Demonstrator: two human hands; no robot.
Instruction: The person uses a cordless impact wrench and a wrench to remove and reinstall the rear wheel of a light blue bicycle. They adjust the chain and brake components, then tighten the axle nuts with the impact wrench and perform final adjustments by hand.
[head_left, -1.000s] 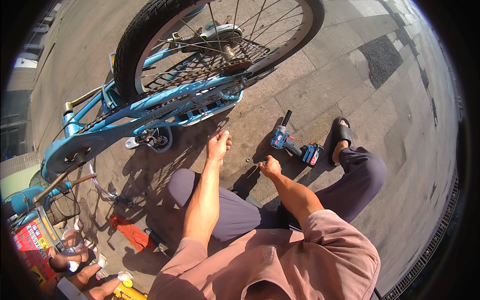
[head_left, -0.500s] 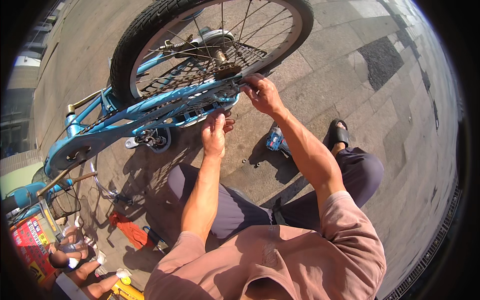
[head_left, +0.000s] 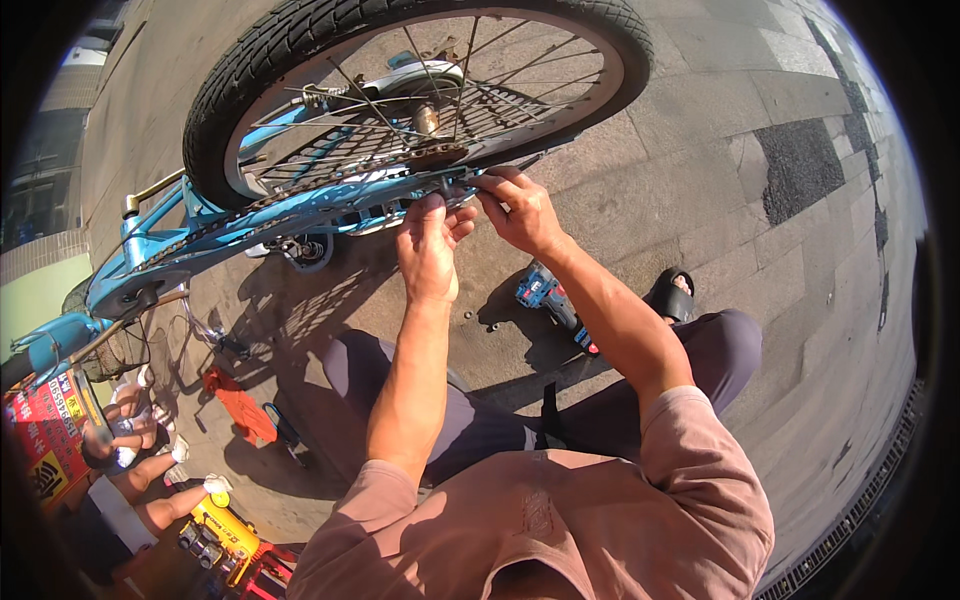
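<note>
The upturned light-blue bicycle (head_left: 235,225) lies before me, its wheel (head_left: 625,45) with black tyre raised, a chain and rusty sprocket (head_left: 437,155) beside the frame. My left hand (head_left: 430,250) is at the frame's lower edge, thumb up and fingers apart, loosely curled. My right hand (head_left: 522,215) pinches at the frame end just below the sprocket; what its fingertips hold is too small to make out. A blue-and-black cordless power tool (head_left: 543,295) lies on the pavement, partly behind my right forearm, with small nuts (head_left: 470,315) nearby.
At lower left are a red cloth (head_left: 235,400), a yellow compressor-like machine (head_left: 225,525), a red-and-yellow sign (head_left: 40,450) and other people's legs (head_left: 140,485). My bent legs (head_left: 725,365) flank the working spot. Pavement (head_left: 740,250) spreads right, with a dark patch.
Both my hands have risen from over the pavement to the bicycle frame below the sprocket, the right moving furthest. The view has shifted slightly, bringing more of the yellow machine into sight.
</note>
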